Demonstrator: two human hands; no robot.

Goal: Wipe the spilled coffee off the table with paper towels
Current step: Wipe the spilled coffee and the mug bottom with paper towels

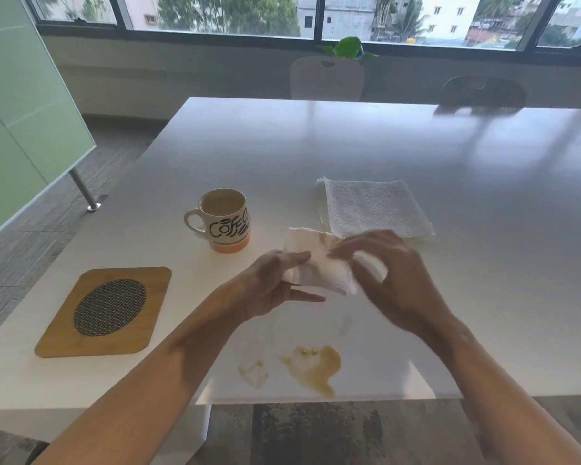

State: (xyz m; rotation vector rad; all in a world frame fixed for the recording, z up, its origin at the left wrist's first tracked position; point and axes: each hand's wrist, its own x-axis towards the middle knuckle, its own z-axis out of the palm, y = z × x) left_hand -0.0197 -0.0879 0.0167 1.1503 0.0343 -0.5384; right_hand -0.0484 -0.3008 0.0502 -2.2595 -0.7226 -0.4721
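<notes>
Between the two hands, raised above the table (349, 139), a folded paper towel (319, 263) is held, white with brown stains along its upper fold. The left hand (275, 283) grips its left edge, thumb on top and fingers underneath. The right hand (389, 273) pinches the towel's upper right part with curled fingertips; it is blurred, so the exact grip is hard to judge. Below the hands, near the table's front edge, lies the spilled coffee (316, 367), a brown puddle with a smaller, paler smear (254, 372) just to its left. Behind the right hand sits a stack of clean paper towels (373, 206). To the left stands a mug (223, 219) with coffee in it, and farther left a wooden trivet (106, 312) lies flat. Two chairs (327, 77) stand at the far side.
</notes>
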